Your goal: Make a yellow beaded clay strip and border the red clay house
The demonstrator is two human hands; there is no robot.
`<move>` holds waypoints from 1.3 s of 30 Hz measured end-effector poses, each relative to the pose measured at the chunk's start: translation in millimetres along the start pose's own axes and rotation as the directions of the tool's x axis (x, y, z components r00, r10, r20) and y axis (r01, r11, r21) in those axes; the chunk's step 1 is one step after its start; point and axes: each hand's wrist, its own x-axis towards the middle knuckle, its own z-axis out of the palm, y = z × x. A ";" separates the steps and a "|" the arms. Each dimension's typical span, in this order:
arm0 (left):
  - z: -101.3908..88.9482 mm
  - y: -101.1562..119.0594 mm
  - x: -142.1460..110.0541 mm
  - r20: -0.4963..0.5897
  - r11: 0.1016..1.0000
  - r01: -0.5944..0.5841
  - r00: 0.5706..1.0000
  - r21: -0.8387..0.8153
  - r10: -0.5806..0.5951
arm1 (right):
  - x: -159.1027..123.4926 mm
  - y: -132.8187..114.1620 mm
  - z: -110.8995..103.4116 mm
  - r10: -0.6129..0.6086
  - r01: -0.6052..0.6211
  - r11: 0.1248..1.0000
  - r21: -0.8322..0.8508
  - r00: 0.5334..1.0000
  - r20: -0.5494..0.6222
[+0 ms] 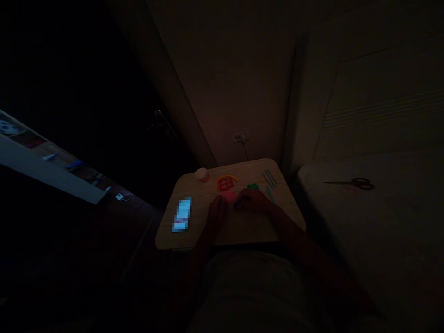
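The room is very dark. On a small wooden table [243, 226], both of my hands rest close together around a pink lump [229, 196] that looks like modelling clay. My left hand [217, 209] sits at its left side and my right hand [252, 200] at its right side, fingers curled toward it. Whether they grip it or only touch it is too dark to tell. Just beyond lies a red and orange clay shape [226, 183] like a little window with an arch. A green piece [253, 186] lies beside my right hand.
A lit phone [182, 214] lies at the table's left. A small pink-lidded tub [201, 174] stands at the back left, thin teal tools [269, 178] at the back right. Scissors [360, 183] lie on the bed at right. A wall socket [240, 136] and a door handle [163, 119] are behind.
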 end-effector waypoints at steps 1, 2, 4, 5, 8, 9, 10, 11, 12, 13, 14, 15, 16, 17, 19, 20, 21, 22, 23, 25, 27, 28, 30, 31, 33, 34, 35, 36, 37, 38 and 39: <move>0.1 -0.2 -0.2 -0.006 1.000 0.005 1.000 -0.001 -0.005 | -0.2 0.0 0.4 0.007 -0.007 1.000 -0.004 1.000 -0.003; 0.2 -0.2 -0.5 -0.010 1.000 0.009 1.000 -0.003 -0.009 | -0.3 -0.1 0.8 0.011 -0.012 1.000 -0.008 1.000 -0.012; 0.3 0.0 -0.8 -0.010 1.000 0.006 1.000 -0.007 -0.006 | -0.4 -0.3 1.5 0.009 -0.009 1.000 -0.004 1.000 -0.030; 0.3 0.3 -1.0 -0.004 1.000 0.000 1.000 -0.010 0.000 | -0.5 -0.5 1.6 0.006 -0.006 1.000 0.000 0.999 -0.035; 0.0 1.7 -1.3 0.022 1.000 -0.002 1.000 -0.023 0.002 | -0.6 -1.5 0.9 0.002 -0.002 1.000 0.005 1.000 -0.024; -0.3 2.1 -1.3 0.029 1.000 0.002 1.000 -0.031 -0.001 | -0.8 -1.9 0.3 0.000 0.001 1.000 0.010 1.000 -0.018; -0.5 2.3 -1.3 0.035 0.999 0.005 0.999 -0.041 -0.003 | -0.9 -2.5 -0.4 -0.005 0.005 1.000 0.019 1.000 -0.012; -0.8 2.2 -1.3 0.040 0.998 0.005 0.999 -0.055 -0.002 | -1.0 -3.0 -1.1 -0.010 0.011 1.000 0.029 1.000 -0.005; -1.1 1.8 -1.3 0.044 0.998 0.003 0.999 -0.070 0.000 | -1.1 -3.4 -1.6 -0.013 0.013 0.999 0.036 1.000 0.000; -1.4 1.1 -1.3 0.045 0.997 -0.001 0.999 -0.083 0.004 | -1.2 -3.7 -2.0 -0.013 0.012 0.999 0.039 1.000 0.004; -1.5 0.1 -1.3 0.043 0.996 -0.002 0.999 -0.092 0.006 | -1.2 -3.7 -2.1 -0.011 0.011 0.999 0.036 1.000 0.008; -1.5 -1.0 -1.2 0.037 0.995 -0.001 0.999 -0.098 0.005 | -1.1 -3.5 -2.1 -0.007 0.007 1.000 0.029 1.000 0.009; -1.4 -2.2 -1.0 0.027 0.995 0.003 1.000 -0.099 0.000 | -1.0 -3.0 -1.9 -0.005 0.005 1.000 0.024 1.000 0.009; -1.2 -3.2 -0.8 0.017 0.996 0.009 1.000 -0.094 -0.008 | -0.8 -2.4 -1.6 -0.004 0.004 1.000 0.021 1.000 0.009; -0.5 -4.4 -0.2 -0.003 0.997 0.023 1.000 -0.079 -0.023 | -0.5 -0.9 -1.1 -0.004 0.004 1.000 0.013 1.000 0.013; -0.2 -4.3 0.0 -0.010 0.997 0.028 1.000 -0.071 -0.029 | -0.3 -0.2 -1.0 -0.004 0.004 1.000 0.007 1.000 0.014; -0.1 -3.8 0.2 -0.014 0.998 0.030 0.999 -0.060 -0.031 | -0.2 0.2 -0.9 -0.007 0.007 1.000 0.005 1.000 0.019; -0.2 -3.0 0.2 -0.012 0.998 0.028 1.000 -0.048 -0.029 | -0.2 0.4 -0.9 -0.011 0.011 1.000 0.005 1.000 0.023; -0.6 -1.9 0.0 -0.010 0.999 0.024 1.000 -0.036 -0.025 | -0.2 0.3 -0.9 -0.015 0.015 1.000 0.006 1.000 0.027; -2.0 0.7 -0.3 0.003 1.000 0.023 1.000 -0.011 -0.023 | -0.3 -0.6 -0.8 -0.016 0.016 1.000 0.018 1.000 0.023; -3.7 3.3 -0.6 0.017 0.999 0.027 0.999 0.020 -0.028 | -0.4 -2.4 -0.7 0.003 -0.003 0.999 0.039 1.000 0.008; -4.4 4.4 -0.5 0.018 0.999 0.027 0.999 0.038 -0.028 | -0.5 -3.4 -0.6 0.016 -0.016 0.999 0.049 1.000 -0.001; -5.2 6.3 -0.4 0.017 0.997 0.022 1.000 0.073 -0.023 | -1.0 -5.8 -0.9 0.030 -0.028 0.998 0.064 0.999 -0.023; -5.1 7.1 -0.5 0.015 0.996 0.020 1.000 0.085 -0.022 | -1.4 -7.3 -1.2 0.026 -0.023 0.998 0.066 0.999 -0.045; -4.5 8.3 -1.3 0.022 0.996 0.020 1.000 0.082 -0.022 | -2.6 -11.6 -1.9 -0.007 0.011 0.999 0.037 0.994 -0.106; -4.1 8.7 -2.1 0.033 0.997 0.013 0.999 0.072 -0.016 | -3.3 -14.6 -1.9 -0.030 0.030 1.000 0.003 0.989 -0.144; -3.7 8.8 -3.2 0.045 0.998 0.001 0.999 0.058 -0.004 | -3.8 -18.2 -1.5 -0.063 0.054 0.997 -0.053 0.983 -0.171; -3.4 8.7 -4.5 0.059 0.999 -0.018 0.998 0.042 0.016 | -4.1 -22.3 -0.5 -0.095 0.074 0.990 -0.117 0.977 -0.189; -3.2 8.4 -5.8 0.063 0.999 -0.042 0.997 0.026 0.041 | -4.0 -26.5 1.1 -0.138 0.105 0.980 -0.168 0.971 -0.196; -3.3 7.9 -7.0 0.066 0.998 -0.069 0.996 0.010 0.068 | -3.5 -30.7 3.2 -0.185 0.141 0.967 -0.210 0.961 -0.206; -3.6 7.3 -8.0 0.070 0.995 -0.099 0.993 -0.002 0.099 | -2.7 -34.4 5.6 -0.230 0.177 0.952 -0.248 0.951 -0.205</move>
